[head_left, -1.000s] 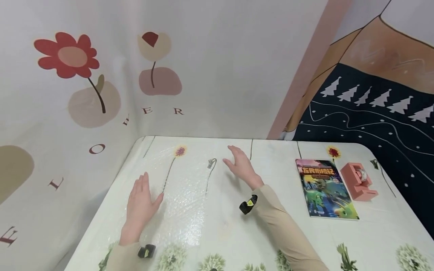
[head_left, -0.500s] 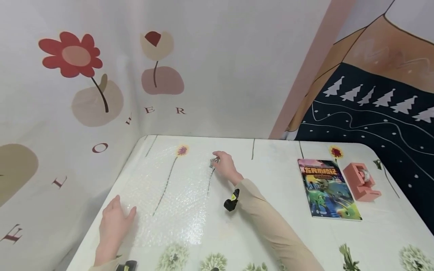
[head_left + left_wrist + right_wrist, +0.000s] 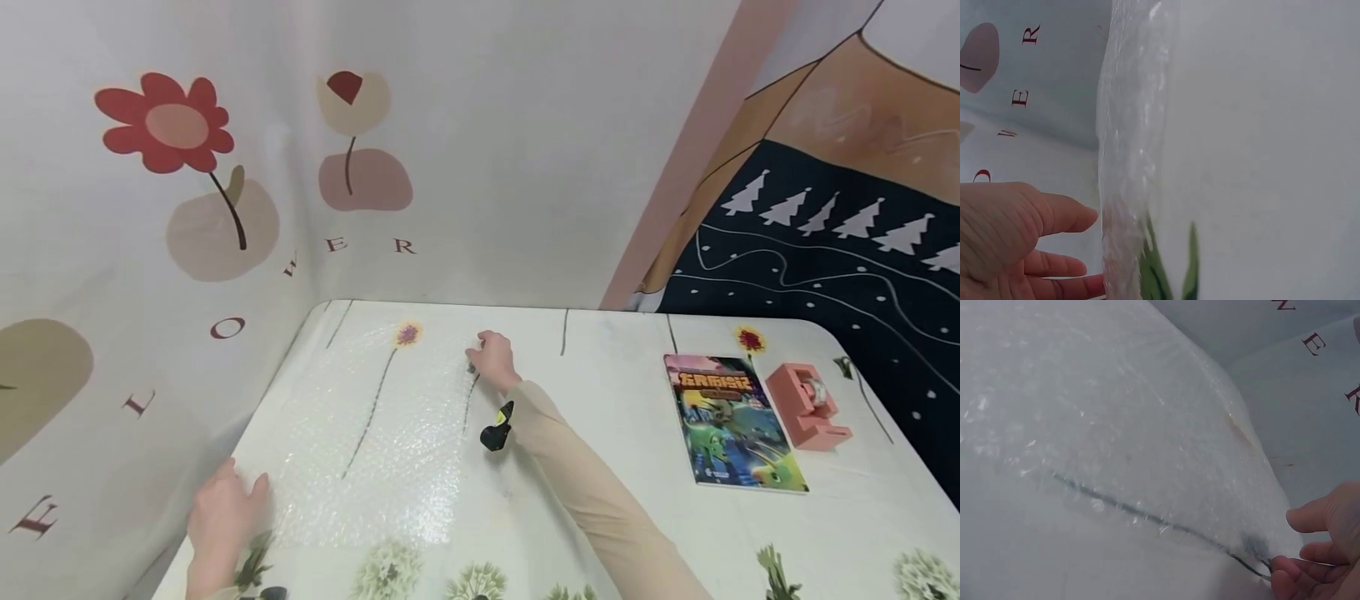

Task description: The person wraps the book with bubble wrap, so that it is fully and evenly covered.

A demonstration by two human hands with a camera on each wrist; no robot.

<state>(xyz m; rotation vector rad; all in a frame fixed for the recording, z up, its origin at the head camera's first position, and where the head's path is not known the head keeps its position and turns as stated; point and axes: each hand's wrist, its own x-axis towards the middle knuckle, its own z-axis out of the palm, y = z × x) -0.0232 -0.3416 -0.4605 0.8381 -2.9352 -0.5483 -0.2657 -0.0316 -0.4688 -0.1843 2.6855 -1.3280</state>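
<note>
A clear sheet of bubble wrap (image 3: 405,487) lies flat over the left part of the table. My left hand (image 3: 223,517) is low on the table's left side, beside the wrap's near left edge. In the left wrist view its thumb and fingers are spread apart, with fingertips by the edge of the bubble wrap (image 3: 1132,125). Far forward, my right hand (image 3: 495,362) reaches the wrap's far right corner. The right wrist view has the fingertips of that hand (image 3: 1329,550) at the border of the bubble wrap (image 3: 1135,412), thumb held apart.
To the right lies a colourful book (image 3: 735,425), with a pink tape dispenser (image 3: 806,408) beside it. The white tablecloth (image 3: 592,417) carries printed flowers and stems. A white curtain (image 3: 480,167) with printed flowers and letters hangs behind and left.
My left hand has moved down and left, from over the wrap to its near left side. The right hand has moved left onto the wrap's far right corner.
</note>
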